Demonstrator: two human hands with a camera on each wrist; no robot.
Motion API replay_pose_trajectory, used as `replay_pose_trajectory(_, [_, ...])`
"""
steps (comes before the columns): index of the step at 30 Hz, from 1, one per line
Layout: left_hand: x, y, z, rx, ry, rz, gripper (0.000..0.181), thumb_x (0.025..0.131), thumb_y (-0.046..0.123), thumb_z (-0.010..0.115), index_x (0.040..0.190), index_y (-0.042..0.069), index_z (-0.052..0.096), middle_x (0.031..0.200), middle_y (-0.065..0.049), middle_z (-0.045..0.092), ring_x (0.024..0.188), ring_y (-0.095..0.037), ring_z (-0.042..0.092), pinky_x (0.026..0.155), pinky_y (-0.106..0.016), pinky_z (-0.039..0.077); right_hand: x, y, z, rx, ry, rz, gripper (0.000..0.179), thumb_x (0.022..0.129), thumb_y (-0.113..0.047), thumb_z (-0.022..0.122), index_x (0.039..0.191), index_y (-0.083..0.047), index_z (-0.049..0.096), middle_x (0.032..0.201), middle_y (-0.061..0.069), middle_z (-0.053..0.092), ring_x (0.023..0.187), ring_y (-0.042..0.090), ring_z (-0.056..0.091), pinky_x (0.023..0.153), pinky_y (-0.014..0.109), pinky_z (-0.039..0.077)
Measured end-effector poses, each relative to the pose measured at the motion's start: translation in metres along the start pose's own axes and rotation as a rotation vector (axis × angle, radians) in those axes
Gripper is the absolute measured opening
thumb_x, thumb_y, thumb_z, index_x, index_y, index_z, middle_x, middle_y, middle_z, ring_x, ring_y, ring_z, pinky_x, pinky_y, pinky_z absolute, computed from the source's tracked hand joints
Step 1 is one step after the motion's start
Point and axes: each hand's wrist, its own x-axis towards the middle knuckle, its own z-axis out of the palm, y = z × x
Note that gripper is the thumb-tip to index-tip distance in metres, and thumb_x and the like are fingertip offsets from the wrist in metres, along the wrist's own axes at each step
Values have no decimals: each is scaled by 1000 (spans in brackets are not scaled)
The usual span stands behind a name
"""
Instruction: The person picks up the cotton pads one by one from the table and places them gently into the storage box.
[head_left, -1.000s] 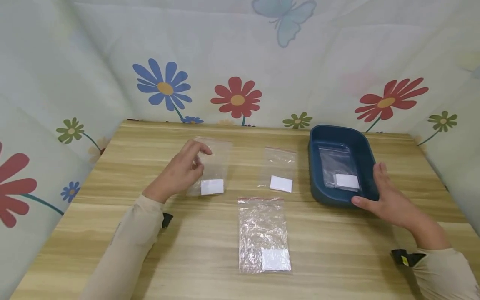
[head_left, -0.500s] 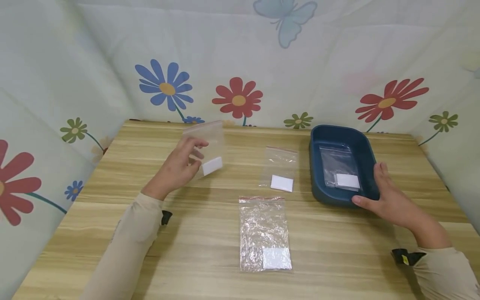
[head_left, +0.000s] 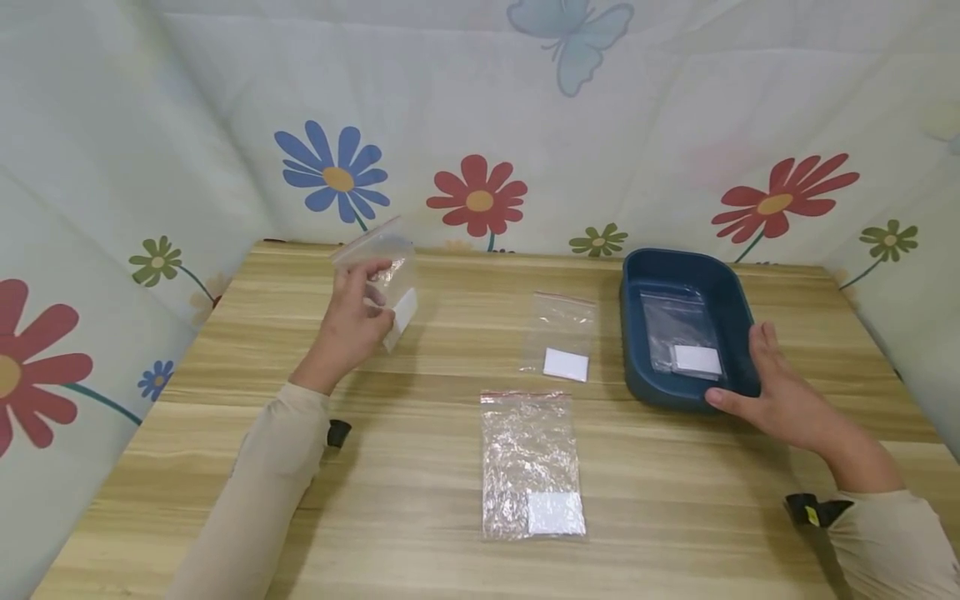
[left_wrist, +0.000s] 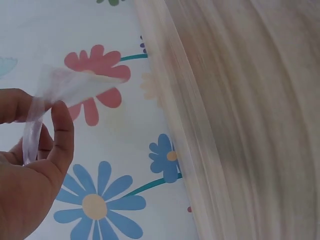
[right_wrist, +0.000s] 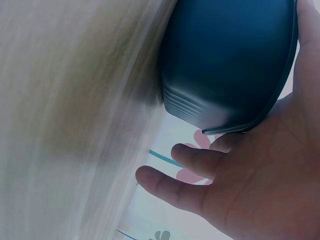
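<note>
Above the table, left hand point(head_left: 348, 321) pinches a clear zip bag point(head_left: 382, 271).

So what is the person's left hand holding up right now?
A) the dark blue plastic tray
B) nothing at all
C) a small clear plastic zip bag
C: the left hand pinches a small clear plastic zip bag raised above the wooden table.

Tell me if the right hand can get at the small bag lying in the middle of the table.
Probably yes. The right hand rests on the blue tray's near corner holding nothing, and the small bag lies flat just left of the tray with only bare table between.
</note>
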Motion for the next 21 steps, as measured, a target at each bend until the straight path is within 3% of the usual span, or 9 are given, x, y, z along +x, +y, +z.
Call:
replay_pose_trajectory(6, [2,4,2,-26,40,25,65,82,-19,55,143,2,48,131,-17,36,102,-22,48,81,-25,50,-1,1,-3,-4,7,13,123,92,-54,68,152,2,-24,156,25,-33,143,56,-15,105,77,10])
replay_pose_trajectory(12, [2,10,4,-78,-16,33,56,85,-19,58,136,4,58,136,-13,48,119,-29,52,90,-36,53,-2,4,-2,-5,17,-2,124,91,-55,69,152,3,-23,156,26,-31,143,53,-17,105,76,10])
replay_pose_trajectory(18, [1,26,6,-131,-51,-41,40,91,-7,66,126,11,69,135,-6,59,103,-28,62,80,-29,54,-1,3,-2,0,19,-33,123,91,-53,69,153,5,-20,157,27,-29,145,50,-18,107,75,10])
replay_pose_trajectory(21, [5,36,11,-161,-71,-40,41,92,-5,67,129,14,69,140,-3,56,113,-27,61,84,-32,55,0,2,-2,2,14,-30,124,91,-54,69,153,4,-20,158,26,-29,145,49,-18,107,74,10])
